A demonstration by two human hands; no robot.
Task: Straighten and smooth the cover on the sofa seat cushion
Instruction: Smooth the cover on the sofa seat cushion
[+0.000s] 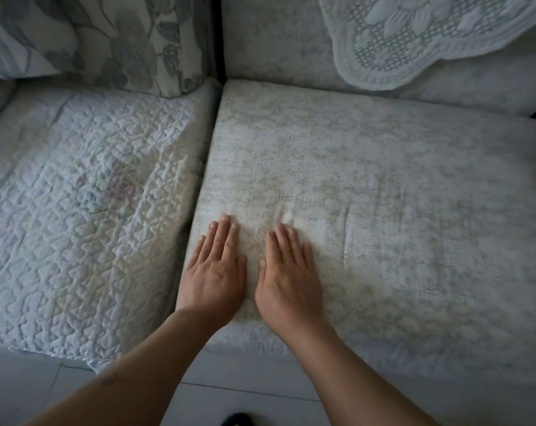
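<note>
- A person's left hand [215, 273] and right hand [288, 278] lie flat, side by side and palms down, on the cover [383, 186] of the right-hand sofa seat cushion [337, 348], near its front left corner.
- Both hands are spread with straight fingers and grip nothing; they press on the cloth rather than pinch it.
- The cover sits over the whole top of the cushion, from the back of the sofa to the front edge.
- Judged from the way the cloth lies, the work is well under way: most of the surface looks even, and the far and right parts show no clear folds.
- A small ridge [286, 215] of cloth rises just beyond the right hand's fingertips, and a faint straight crease [346, 232] runs just to the right of that hand; these appear to be what is left.
- The quilted cover [85, 210] on the neighbouring seat to the left looks bumpy by its pattern; whether it is wrinkled cannot be told.
- The right hand and the cloth around it are blurred, so fine wrinkles there are hard to make out.
- The cushion's front face is largely hidden by the forearms, and its right edge is cut off.
- A lace throw [429, 35] hangs over the backrest; a patterned pillow [131, 41] stands at the upper left.
- A dark shape [237, 419] on the floor [245, 392] is cut off by the bottom edge.
</note>
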